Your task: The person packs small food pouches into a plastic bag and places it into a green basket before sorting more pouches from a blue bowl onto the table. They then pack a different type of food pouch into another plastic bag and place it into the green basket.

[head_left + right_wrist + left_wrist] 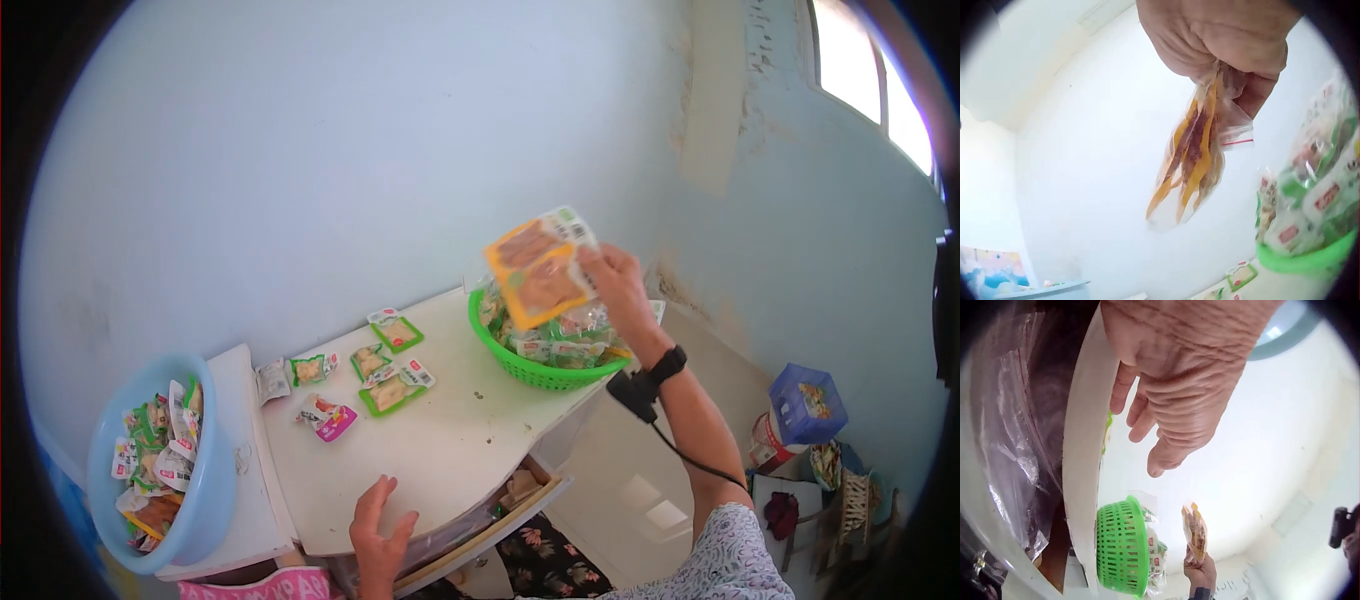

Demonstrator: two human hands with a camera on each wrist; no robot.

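Orange snack bag (540, 265) pinched by right hand (622, 290) above green basket (535, 368).

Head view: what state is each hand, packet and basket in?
right hand: raised above the basket, pinching the bag
clear bag of orange packets: held in the air, sealed
green basket: upright on the table, full of packets
left hand: resting flat on the table edge
white table: small packets lie loose on it
blue basin: filled with packets
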